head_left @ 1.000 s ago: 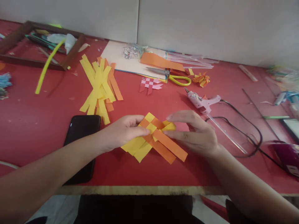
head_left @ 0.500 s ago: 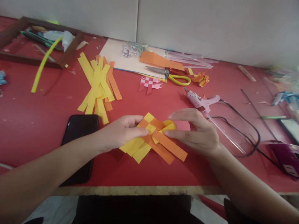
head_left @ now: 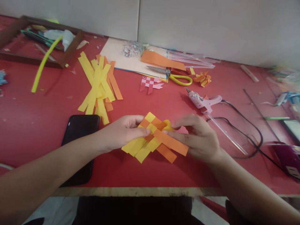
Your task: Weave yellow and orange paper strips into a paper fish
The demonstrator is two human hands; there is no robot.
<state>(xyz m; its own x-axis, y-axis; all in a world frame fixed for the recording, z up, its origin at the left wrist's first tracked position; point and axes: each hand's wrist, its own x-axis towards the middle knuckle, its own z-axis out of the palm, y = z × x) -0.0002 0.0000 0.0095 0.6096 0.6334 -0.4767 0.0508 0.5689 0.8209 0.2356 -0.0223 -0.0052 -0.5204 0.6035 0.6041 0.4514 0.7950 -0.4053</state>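
Note:
Between my hands is a woven piece of yellow and orange paper strips (head_left: pixel 152 128), checkered at its upper left, with loose strip ends fanning toward me. My left hand (head_left: pixel 126 132) pinches its left side, thumb on top and fingers behind. My right hand (head_left: pixel 197 134) is closed at the right side, thumb and fingers on a folded yellow strip (head_left: pixel 167 125) beside an orange strip; its fingertips are a little blurred. A pink paper piece (head_left: pixel 185 130) shows partly behind the right fingers. Beyond lies a small pink-and-red woven paper fish (head_left: pixel 150 83).
Loose yellow and orange strips (head_left: pixel 96 84) lie at the left above a black phone (head_left: pixel 79 128). Scissors with yellow handles (head_left: pixel 180 79) and a pink glue gun (head_left: pixel 203 101) with its cable are farther back. A wooden frame (head_left: pixel 63 61) holds tools at the far left.
A yellow strip end now shows below the orange strip, near the middle of the weave. The upper orange strip has tilted slightly upward, and my right fingers have shifted over the folded yellow strip.

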